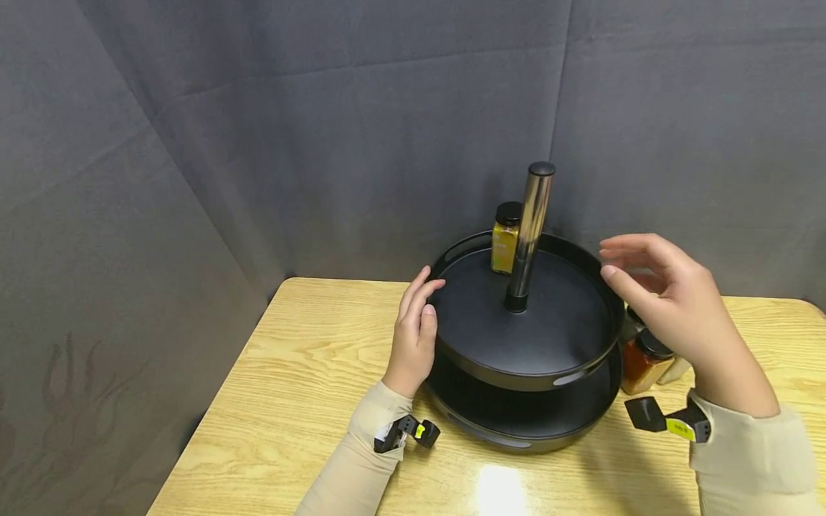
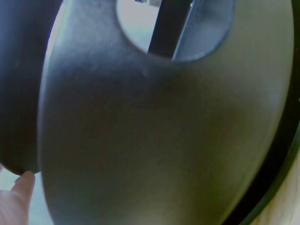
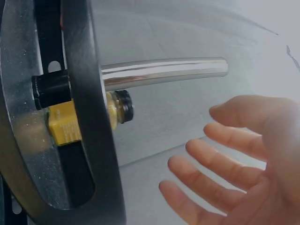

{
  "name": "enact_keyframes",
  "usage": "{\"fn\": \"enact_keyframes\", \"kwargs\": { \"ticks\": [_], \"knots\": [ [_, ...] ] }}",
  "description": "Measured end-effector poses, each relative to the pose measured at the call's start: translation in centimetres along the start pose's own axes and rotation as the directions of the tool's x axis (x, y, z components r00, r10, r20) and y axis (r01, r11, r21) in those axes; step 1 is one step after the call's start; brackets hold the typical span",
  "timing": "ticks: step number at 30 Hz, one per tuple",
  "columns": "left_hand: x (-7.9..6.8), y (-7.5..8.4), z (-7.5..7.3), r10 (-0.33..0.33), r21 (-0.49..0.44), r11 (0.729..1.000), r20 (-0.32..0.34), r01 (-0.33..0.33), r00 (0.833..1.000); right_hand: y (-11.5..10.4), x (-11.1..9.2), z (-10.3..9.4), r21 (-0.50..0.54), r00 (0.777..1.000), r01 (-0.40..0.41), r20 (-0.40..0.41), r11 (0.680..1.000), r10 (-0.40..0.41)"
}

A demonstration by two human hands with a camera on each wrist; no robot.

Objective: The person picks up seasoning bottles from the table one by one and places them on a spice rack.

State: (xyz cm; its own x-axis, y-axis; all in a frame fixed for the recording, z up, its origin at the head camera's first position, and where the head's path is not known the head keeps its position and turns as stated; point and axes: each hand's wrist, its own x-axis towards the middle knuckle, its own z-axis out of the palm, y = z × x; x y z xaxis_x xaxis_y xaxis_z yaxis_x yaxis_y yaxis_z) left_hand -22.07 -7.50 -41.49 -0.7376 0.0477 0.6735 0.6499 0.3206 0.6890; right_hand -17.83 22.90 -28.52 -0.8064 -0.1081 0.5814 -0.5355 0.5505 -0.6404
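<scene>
A black two-tier round tray has its upper tier (image 1: 574,308) above a wider-set lower tier (image 1: 523,419), with a shiny metal pole (image 1: 535,208) rising from the middle. Toward the back of the upper tier stands a spice jar (image 1: 502,247) with yellow contents and a black lid. My left hand (image 1: 413,340) is at the upper tier's left rim, fingers extended along it. In the left wrist view the tray's side wall (image 2: 140,136) fills most of the picture. To the right of the rim, my right hand (image 1: 677,304) is raised with relaxed, spread fingers, holding nothing.
Several spice jars with black lids, one reddish-orange jar (image 1: 642,362) among them, stand on the wooden table (image 1: 310,373) just right of the tray, below my right hand and partly hidden. A grey curtain (image 1: 361,158) hangs close behind the table.
</scene>
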Motion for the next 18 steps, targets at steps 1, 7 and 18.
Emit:
{"fn": "enact_keyframes", "kwargs": {
  "ticks": [1, 7, 18],
  "knots": [
    [0.0, 0.0, 0.0, 0.0, -0.001, 1.0, -0.001, 0.0, 1.0, 0.0, -0.3, -0.1, -0.013, 1.0, -0.001, -0.012, 1.0, 0.001],
    [0.0, 0.0, 0.0, 0.007, 0.004, 1.0, -0.005, -0.007, 1.0, 0.1, -1.6, -0.4, -0.08, 0.996, -0.036, -0.082, 0.996, 0.029],
    [0.2, -0.2, -0.2, 0.002, 0.009, 1.0, 0.004, -0.002, 1.0, 2.1, -3.1, -0.1, -0.157, 0.99, -0.123, -0.082, 0.98, 0.111]
  ]
}}
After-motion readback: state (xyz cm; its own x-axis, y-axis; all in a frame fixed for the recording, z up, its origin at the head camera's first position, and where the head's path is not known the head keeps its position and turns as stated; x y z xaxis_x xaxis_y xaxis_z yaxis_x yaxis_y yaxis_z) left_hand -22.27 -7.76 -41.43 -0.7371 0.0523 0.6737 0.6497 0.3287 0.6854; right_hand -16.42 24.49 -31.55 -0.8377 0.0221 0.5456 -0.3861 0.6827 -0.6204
